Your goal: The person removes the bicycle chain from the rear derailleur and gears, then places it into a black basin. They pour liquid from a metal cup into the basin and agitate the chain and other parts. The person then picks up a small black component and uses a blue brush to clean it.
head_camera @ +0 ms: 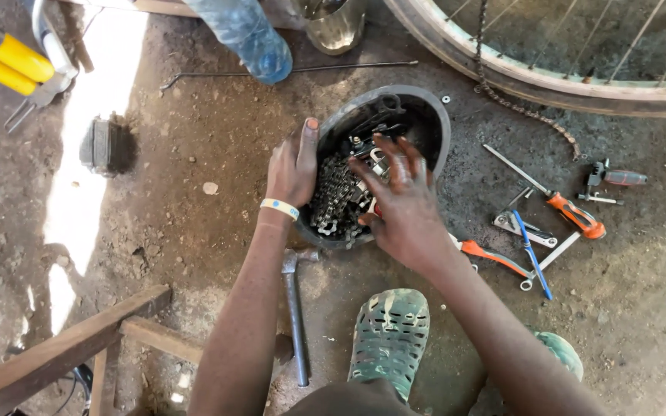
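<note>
I am bracing my left hand (pixel 293 166) against the near-left rim of the round black rubber tub (pixel 439 127), thumb up along the edge and palm flat, pressing it steady without closing around it. My right hand (pixel 402 204) is hovering over the tub's contents with fingers spread and blurred, so I cannot tell whether it is pinching any piece; it looks open, raking through.

The tub is sitting on the ground right in front of me, between my two forearms, packed with a greasy grey bicycle chain (pixel 334 196) heaped on the left and dark metal spanners and small fittings (pixel 379 115) behind it. I am judging this as the sorting stage: digging for one part among many. The next move, as I see it, is calling for a fine fingertip pick, while the other palm is keeping the tub from tipping.

Around the tub, tools are lying on packed brown dirt: an orange-handled screwdriver (pixel 572 213) and a blue-handled thin tool (pixel 532 258) to my right, a steel hammer (pixel 296 316) near my left forearm. A spoked bicycle wheel (pixel 549 81) is lying beyond, a loose chain (pixel 522 108) trailing off it. My green perforated sandal (pixel 388 339) is planted below, and a wooden frame (pixel 63 350) is crossing the lower-left corner.
</note>
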